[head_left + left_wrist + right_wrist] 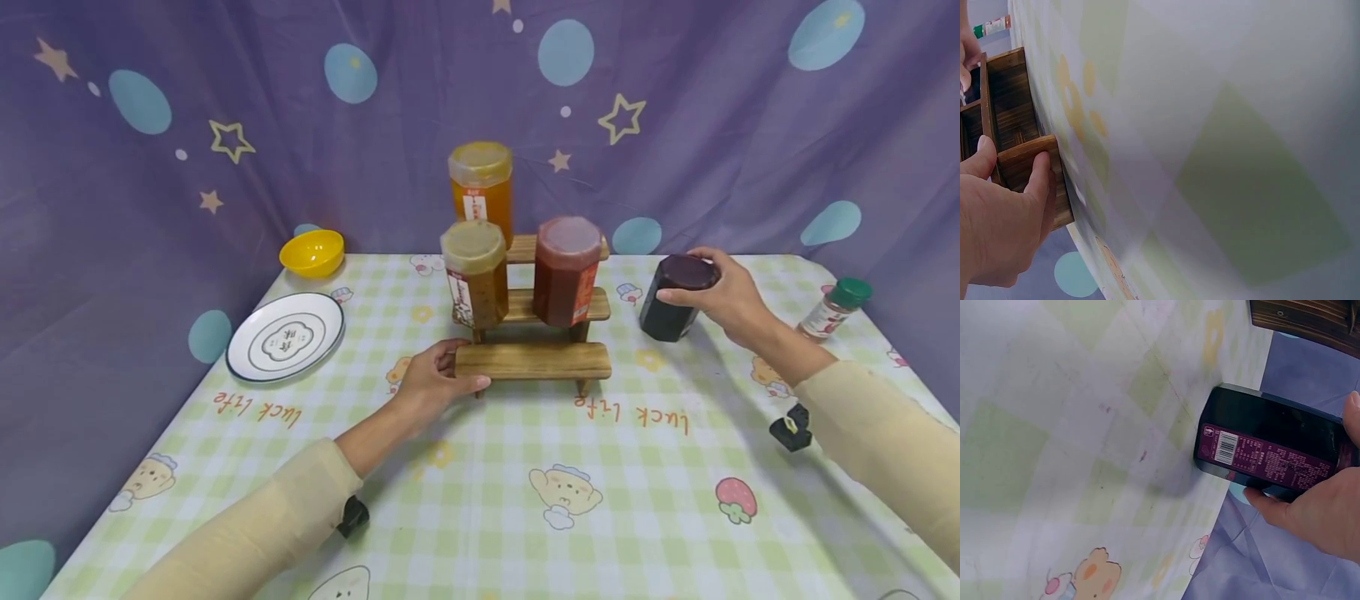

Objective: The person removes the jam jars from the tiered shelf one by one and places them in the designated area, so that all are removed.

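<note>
My left hand [435, 385] pinches the left end of the lowest step of a wooden tiered rack [534, 362], thumb on the front edge and fingers behind. In the left wrist view the thumb and fingers straddle the rack's end panel [1029, 149]. On the rack's upper tiers stand a red jar [567, 275], a brown jar [480, 279] and, highest, an orange jar [495, 196]. To the right of the rack, my right hand [731, 296] grips a dark jar [667, 312] near its lid. A purple label [1266, 459] with a barcode shows on that jar in the right wrist view.
At the left lie a white plate [321, 350] with a dark rim and, behind it, a yellow bowl [313, 254]. A green-capped shaker bottle [834, 308] is near the right edge. A checked cloth [510, 500] covers the table; a purple curtain [420, 125] hangs behind.
</note>
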Motion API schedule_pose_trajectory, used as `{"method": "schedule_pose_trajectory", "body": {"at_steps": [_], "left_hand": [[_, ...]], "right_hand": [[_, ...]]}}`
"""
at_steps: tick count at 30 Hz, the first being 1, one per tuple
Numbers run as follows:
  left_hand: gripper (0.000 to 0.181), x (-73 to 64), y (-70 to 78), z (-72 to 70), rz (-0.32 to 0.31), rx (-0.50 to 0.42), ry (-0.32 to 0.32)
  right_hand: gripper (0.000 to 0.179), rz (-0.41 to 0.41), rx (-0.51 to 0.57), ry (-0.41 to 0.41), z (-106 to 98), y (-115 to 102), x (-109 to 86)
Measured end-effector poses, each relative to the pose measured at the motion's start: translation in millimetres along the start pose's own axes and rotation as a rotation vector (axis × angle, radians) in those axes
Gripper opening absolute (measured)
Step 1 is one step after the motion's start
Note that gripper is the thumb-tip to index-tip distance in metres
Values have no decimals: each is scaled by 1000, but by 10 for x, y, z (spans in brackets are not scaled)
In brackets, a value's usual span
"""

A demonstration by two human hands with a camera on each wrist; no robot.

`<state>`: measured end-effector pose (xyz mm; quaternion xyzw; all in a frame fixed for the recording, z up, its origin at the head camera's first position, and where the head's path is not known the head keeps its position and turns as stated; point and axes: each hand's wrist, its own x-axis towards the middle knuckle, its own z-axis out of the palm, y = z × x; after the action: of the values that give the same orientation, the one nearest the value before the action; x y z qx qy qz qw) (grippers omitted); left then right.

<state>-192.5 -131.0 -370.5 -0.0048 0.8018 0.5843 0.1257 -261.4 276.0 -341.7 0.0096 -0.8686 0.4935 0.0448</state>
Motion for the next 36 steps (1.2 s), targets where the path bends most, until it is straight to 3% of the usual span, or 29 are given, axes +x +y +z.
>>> {"method": "schedule_pose_trajectory", "body": {"at_steps": [8, 13, 18, 23, 36], "left_hand": [[74, -19, 16, -2, -14, 5, 1], [76, -17, 10, -6, -18, 6, -2], [76, -3, 11, -2, -14, 3, 1], [77, 3, 8, 5, -11, 11, 2], [75, 1, 11, -5, -13, 20, 8]], "right_hand": [[91, 40, 86, -126, -135, -75, 41], [89, 23, 96, -89, -252, -222, 93], [86, -54, 22, -1, -262, -516, 169], [80, -113, 25, 43, -253, -872, 265], [77, -224, 73, -75, 82, -1616, 390]]}}
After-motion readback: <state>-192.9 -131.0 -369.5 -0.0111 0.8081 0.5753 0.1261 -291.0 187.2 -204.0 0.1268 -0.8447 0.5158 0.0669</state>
